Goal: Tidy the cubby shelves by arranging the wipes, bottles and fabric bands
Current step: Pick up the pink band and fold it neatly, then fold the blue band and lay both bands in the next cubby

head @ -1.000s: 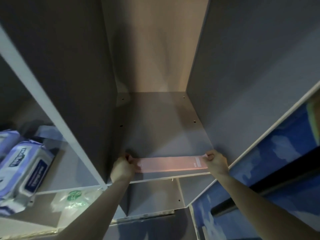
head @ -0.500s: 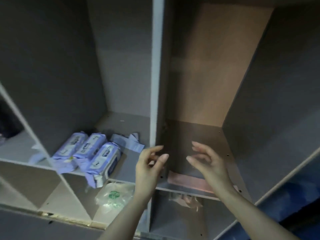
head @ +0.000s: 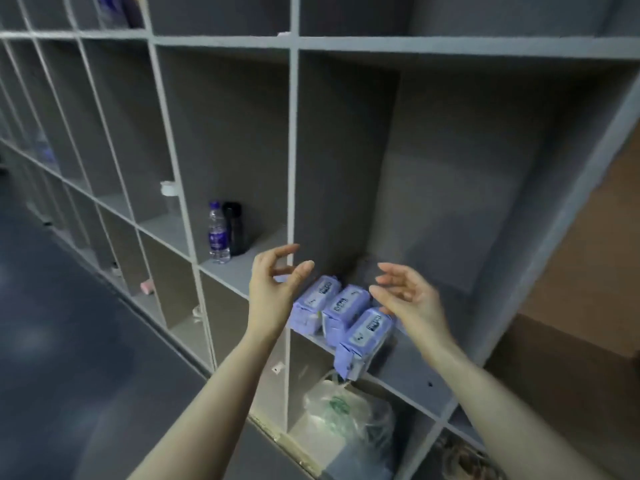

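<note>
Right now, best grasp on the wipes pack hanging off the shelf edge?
Probably the overhanging near end of the frontmost wipes pack, taken across its long sides from the open front. It lies tilted, its end past the shelf edge, and a second pack sits close on its left. The right hand hovers open just above it; the left hand is also empty.

Wipes packs (head: 341,308) one cubby right of bottles (head: 225,232), perhaps lower.

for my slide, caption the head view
Both empty hands, left hand and right hand, hover over three wipes packs.
</note>
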Tool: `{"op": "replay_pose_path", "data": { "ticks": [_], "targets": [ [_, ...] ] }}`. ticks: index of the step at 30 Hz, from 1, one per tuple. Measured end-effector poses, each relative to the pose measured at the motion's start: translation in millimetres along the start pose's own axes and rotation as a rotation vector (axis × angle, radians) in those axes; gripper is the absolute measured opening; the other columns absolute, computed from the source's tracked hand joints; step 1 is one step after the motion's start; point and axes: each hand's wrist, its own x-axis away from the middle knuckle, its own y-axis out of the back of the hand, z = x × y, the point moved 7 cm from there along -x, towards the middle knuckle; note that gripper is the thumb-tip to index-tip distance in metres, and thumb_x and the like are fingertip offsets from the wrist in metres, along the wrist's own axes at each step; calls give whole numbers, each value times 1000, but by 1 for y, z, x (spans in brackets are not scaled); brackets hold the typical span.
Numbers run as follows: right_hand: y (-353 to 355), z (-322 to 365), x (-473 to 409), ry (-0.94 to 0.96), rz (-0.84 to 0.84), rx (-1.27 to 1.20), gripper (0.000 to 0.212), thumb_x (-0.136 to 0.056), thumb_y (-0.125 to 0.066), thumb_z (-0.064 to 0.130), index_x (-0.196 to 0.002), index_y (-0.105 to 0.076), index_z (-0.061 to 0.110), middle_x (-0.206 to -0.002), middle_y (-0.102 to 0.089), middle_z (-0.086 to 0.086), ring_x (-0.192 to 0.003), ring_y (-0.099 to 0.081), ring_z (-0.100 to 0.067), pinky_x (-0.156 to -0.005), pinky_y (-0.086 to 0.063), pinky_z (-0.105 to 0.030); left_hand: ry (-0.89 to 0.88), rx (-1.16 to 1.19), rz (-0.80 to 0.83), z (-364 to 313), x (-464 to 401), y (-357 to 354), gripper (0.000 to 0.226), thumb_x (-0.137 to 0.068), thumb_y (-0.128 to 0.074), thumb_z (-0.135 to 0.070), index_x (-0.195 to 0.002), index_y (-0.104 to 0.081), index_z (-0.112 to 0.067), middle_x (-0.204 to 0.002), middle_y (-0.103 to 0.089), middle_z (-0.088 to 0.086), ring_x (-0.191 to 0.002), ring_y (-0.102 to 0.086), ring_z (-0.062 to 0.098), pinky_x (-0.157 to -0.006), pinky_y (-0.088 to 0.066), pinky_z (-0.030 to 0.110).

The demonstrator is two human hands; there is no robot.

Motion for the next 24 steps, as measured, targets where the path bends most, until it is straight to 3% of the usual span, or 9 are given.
{"op": "replay_pose_path", "data": {
  "ticks": [7,10,12,18,21,24],
  "targets": [
    [-150,-15,-67,-36,94,-17,40,-79,-67,-3,-113,-60,16,-102,-61,-10,-90,-60,-16,-84,-51,-37,82,-129,-8,63,-77,110,33,-79,-73,-30,-109,-62,-24,-121,-52,2,-89,-64,6,-82,-52,25],
    [-202,-34,-92,-81,94,-48,37,-81,-65,-4,-109,-60,20,-96,-60,-4,-83,-59,-10,-76,-52,-32,114,-153,19,89,-113,144,31,-79,-73,-29,-107,-63,-25,-119,-50,2,-91,-65,11,-85,-53,28],
    [-221,-51,-106,-120,64,-44,37,-81,-65,-2,-105,-61,25,-94,-62,-1,-85,-60,-12,-78,-52,-35,128,-162,35,105,-135,157,29,-79,-74,-28,-106,-63,-26,-117,-50,1,-92,-65,12,-87,-53,30],
    [-254,-121,-152,-250,5,9,34,-82,-64,-3,-102,-60,24,-94,-60,-1,-83,-60,-11,-78,-53,-33,194,-120,97,177,-194,155,29,-79,-74,-24,-106,-63,-24,-120,-51,3,-88,-65,9,-84,-53,28],
    [-272,-163,-185,-296,-16,93,33,-83,-62,-3,-112,-60,13,-91,-59,-1,-78,-58,-9,-65,-49,-16,237,-121,120,217,-222,141,30,-81,-72,-19,-108,-62,-21,-121,-51,3,-83,-61,0,-73,-46,7],
    [-285,-208,-226,-361,-112,130,32,-83,-60,-5,-112,-61,8,-92,-60,-5,-81,-58,-16,-67,-45,-15,269,-78,157,255,-251,123,31,-82,-70,-14,-111,-61,-20,-123,-50,4,-84,-63,3,-71,-47,11]
  ]
}}
